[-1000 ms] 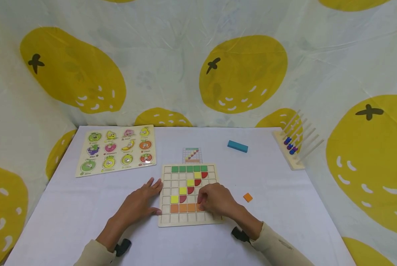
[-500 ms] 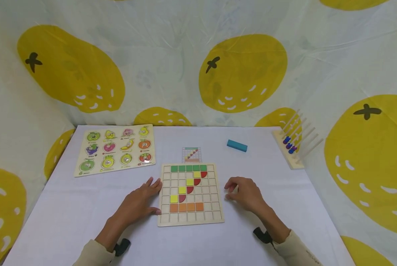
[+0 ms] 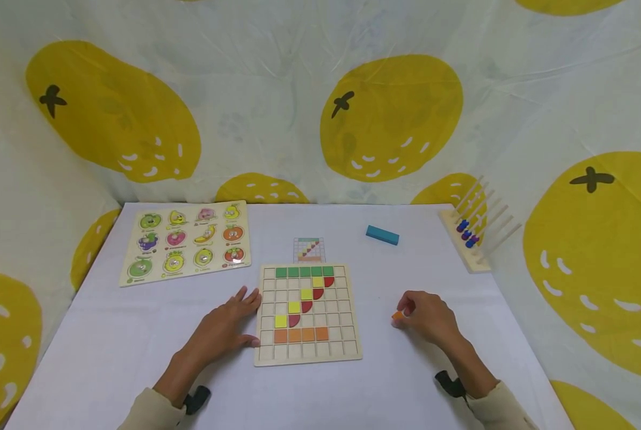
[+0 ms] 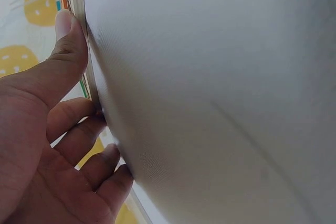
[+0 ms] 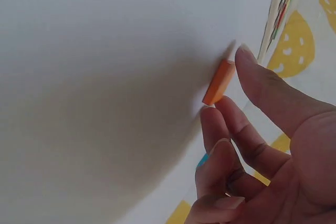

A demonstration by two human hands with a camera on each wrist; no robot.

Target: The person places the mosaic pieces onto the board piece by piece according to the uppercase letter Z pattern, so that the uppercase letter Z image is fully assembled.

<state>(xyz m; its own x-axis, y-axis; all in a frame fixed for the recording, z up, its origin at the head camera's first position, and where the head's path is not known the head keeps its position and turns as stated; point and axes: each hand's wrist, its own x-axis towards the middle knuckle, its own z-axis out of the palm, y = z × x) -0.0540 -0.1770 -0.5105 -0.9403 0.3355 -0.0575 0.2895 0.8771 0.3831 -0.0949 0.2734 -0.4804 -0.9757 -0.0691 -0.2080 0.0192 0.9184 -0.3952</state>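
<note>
On the white table lies a square wooden grid board. A green row runs along its top, yellow squares and red quarter-circles step diagonally below, and orange squares form a lower row. My left hand rests at the board's left edge, fingers spread, thumb against its side. To the right of the board, my right hand has thumb and fingertips around a loose orange square tile, pinching it close over the table.
A small pattern card lies behind the board. A fruit puzzle is at the back left, a teal block at the back right. Near the right edge stands a wooden peg rack with small blue and purple pieces. Fruit-printed cloth hangs around.
My right hand has left the orange row on the board, where its last square now shows, and moved right to the loose orange tile. The left hand has stayed put.
</note>
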